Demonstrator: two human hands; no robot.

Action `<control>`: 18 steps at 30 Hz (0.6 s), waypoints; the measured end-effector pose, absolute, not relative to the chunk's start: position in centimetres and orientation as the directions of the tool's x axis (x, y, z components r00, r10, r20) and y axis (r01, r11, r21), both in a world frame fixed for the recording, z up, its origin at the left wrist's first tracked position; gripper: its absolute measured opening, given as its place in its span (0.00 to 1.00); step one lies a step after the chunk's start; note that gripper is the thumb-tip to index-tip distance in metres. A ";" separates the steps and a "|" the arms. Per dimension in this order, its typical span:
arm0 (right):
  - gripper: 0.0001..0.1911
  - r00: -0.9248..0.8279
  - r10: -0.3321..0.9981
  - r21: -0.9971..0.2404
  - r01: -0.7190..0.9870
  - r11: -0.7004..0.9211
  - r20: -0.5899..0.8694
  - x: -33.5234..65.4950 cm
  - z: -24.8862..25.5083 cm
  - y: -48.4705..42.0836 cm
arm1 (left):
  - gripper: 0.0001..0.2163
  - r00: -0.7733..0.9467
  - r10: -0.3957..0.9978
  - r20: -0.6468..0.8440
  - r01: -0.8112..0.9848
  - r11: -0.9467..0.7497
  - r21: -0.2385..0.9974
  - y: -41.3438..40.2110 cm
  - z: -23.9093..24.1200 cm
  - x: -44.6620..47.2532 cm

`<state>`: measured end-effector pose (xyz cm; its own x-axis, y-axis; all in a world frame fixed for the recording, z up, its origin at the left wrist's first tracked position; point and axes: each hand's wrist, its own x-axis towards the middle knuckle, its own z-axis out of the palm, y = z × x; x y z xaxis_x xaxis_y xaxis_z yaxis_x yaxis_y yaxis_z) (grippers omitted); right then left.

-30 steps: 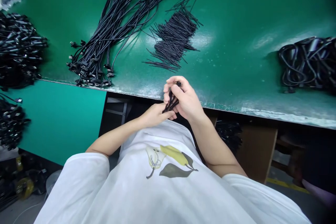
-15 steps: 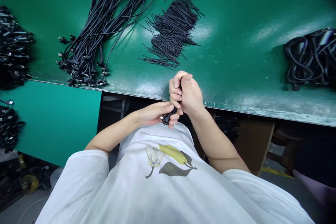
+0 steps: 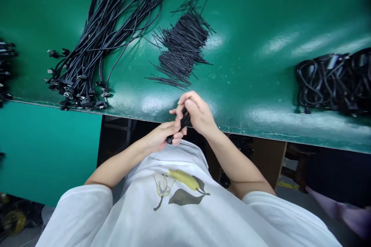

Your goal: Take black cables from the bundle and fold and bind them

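Note:
In front of my waist, just off the table's near edge, a black cable is folded into a short bundle, tilted up to the right. My left hand is closed round its lower part, where a dark end sticks out by the thumb. Higher up, my right hand curls its fingers and thumb about the top of the bundle. Part of the cable is hidden behind the fingers. Beyond my hands lies a pile of short black ties.
Long black cables with connector ends spread over the green table at the left. Folded cables are stacked at the right. Another dark cable pile shows at the left edge. A lower green surface adjoins the table.
My view has shifted, so the table and piles sit lower and further left. The right hand's fingers have loosened from a tight fist into a looser curl. The left hand keeps its hold.

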<state>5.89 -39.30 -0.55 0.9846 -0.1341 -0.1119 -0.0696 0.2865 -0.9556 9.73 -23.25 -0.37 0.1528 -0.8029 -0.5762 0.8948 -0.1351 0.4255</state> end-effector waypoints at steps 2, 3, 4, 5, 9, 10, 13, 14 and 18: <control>0.18 0.984 -0.171 -0.998 -0.052 0.023 -0.055 6.4 -0.5 -42.1 | 0.21 0.207 -0.781 -0.590 0.890 -0.101 0.445 -22.8 -0.3 10.2; 0.17 0.969 -0.246 -0.989 -0.058 -0.132 -0.024 6.9 -0.5 -43.6 | 0.20 0.251 -0.761 -0.598 0.884 -0.071 0.462 -22.6 -0.3 10.6; 0.15 0.945 -0.326 -0.954 -0.090 -0.285 0.008 7.6 -0.6 -45.1 | 0.20 0.300 -0.738 -0.604 0.874 -0.041 0.484 -22.5 -0.2 10.9; 0.13 0.924 -0.382 -0.894 -0.140 -0.425 0.037 8.4 -0.9 -46.3 | 0.19 0.345 -0.716 -0.607 0.861 -0.016 0.508 -22.4 -0.2 11.3; 0.05 0.945 -0.328 -0.562 -0.273 -0.781 -0.004 11.1 -2.4 -48.2 | 0.18 0.436 -0.677 -0.593 0.812 0.012 0.584 -22.6 -0.3 12.5; 0.04 0.947 -0.321 -0.504 -0.283 -0.816 -0.012 11.3 -2.7 -48.0 | 0.17 0.439 -0.678 -0.590 0.806 0.007 0.592 -22.7 -0.2 12.7; 0.03 0.934 -0.354 -0.420 -0.307 -0.854 0.037 10.4 -2.9 -47.6 | 0.17 0.421 -0.690 -0.588 0.805 -0.014 0.593 -22.8 0.1 13.2; 0.03 0.924 -0.377 -0.418 -0.318 -0.851 0.063 9.6 -2.8 -47.6 | 0.17 0.413 -0.697 -0.587 0.807 -0.019 0.590 -22.8 0.2 13.3; 0.01 0.874 -0.480 -0.563 -0.357 -0.745 0.081 6.1 -2.0 -47.2 | 0.23 0.395 -0.726 -0.563 0.815 -0.006 0.579 -23.3 0.2 13.4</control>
<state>6.06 -47.23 -2.02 0.8736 -0.4799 0.0810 -0.3573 -0.7454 -0.5628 13.35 -23.26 0.20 0.3951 -0.7258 -0.5631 0.8151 -0.0057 0.5793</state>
